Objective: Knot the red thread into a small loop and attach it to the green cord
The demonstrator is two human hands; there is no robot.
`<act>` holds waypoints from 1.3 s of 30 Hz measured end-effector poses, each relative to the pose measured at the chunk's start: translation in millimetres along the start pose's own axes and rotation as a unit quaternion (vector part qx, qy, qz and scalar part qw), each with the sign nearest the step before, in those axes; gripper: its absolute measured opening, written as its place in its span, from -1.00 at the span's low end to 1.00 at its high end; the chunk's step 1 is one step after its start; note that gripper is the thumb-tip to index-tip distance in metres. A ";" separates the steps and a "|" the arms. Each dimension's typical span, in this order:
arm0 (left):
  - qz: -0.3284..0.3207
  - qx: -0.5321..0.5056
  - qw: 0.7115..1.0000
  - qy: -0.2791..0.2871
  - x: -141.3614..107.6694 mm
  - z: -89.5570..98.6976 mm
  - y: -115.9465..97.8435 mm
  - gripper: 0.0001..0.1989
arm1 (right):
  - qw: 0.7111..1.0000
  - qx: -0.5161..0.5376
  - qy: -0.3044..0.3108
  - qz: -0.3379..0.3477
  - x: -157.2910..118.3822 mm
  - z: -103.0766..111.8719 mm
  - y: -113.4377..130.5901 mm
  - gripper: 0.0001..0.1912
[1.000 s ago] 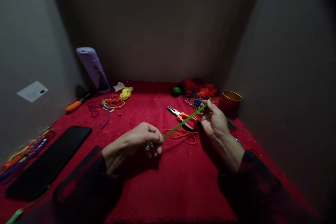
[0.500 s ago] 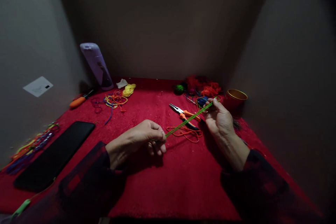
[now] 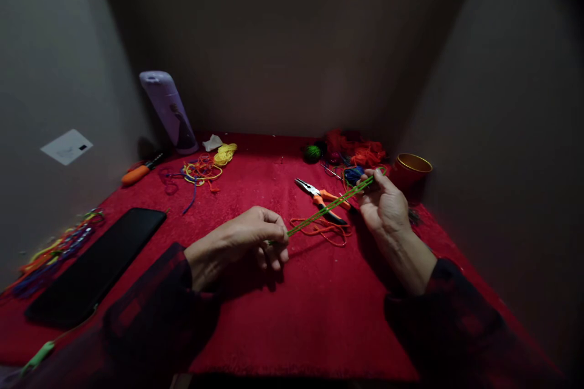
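Observation:
Several strands of green thread (image 3: 328,207) stretch in a slanted line between my two hands, above the red cloth. My left hand (image 3: 260,237) pinches the lower end between thumb and fingers. The upper end is gripped by my right hand (image 3: 382,197), palm partly turned up, with a small green loop poking out past the fingertips. Behind and below the thread lie pliers (image 3: 310,188) with orange and black handles. An orange-red string (image 3: 319,231) is loosely coiled under the pliers' handles.
At the back left stands a purple bottle (image 3: 168,112), near yellow thread (image 3: 225,154) and tangled strings (image 3: 201,171). A black phone-like slab (image 3: 98,267) lies left. Red yarn (image 3: 365,151), a green ball (image 3: 312,153) and a gold-rimmed cup (image 3: 413,164) are at the back right.
The green strands have spread slightly apart near my right hand, which has shifted a little to the right. My left hand has hardly moved.

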State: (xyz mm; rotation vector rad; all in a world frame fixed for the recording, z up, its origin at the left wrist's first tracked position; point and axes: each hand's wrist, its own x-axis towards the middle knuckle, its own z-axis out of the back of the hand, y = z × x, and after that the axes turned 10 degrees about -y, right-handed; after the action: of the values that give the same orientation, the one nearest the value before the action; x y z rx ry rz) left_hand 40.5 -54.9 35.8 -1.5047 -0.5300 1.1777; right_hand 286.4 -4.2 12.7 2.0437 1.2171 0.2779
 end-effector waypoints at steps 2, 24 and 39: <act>0.006 0.000 1.000 -0.001 -1.0 -1.0 -2.7 -0.91 | 1.000 0.000 0.002 0.000 1.2 1.4 -0.1 -0.92; 0.030 -0.035 0.998 0.044 3.2 1.4 0.1 -0.93 | 0.992 -0.028 0.114 -0.042 -10.8 -3.0 8.4 -0.70; 0.022 -0.037 0.998 0.038 4.5 0.9 0.0 -0.85 | 0.995 -0.032 0.099 -0.007 -7.0 -2.3 7.4 -0.72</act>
State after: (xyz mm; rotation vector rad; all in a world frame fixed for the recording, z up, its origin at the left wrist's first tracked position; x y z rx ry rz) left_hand 41.5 -50.8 34.2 -1.6243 -0.4970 1.1405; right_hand 286.5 -11.0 20.6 1.9877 1.3226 0.5179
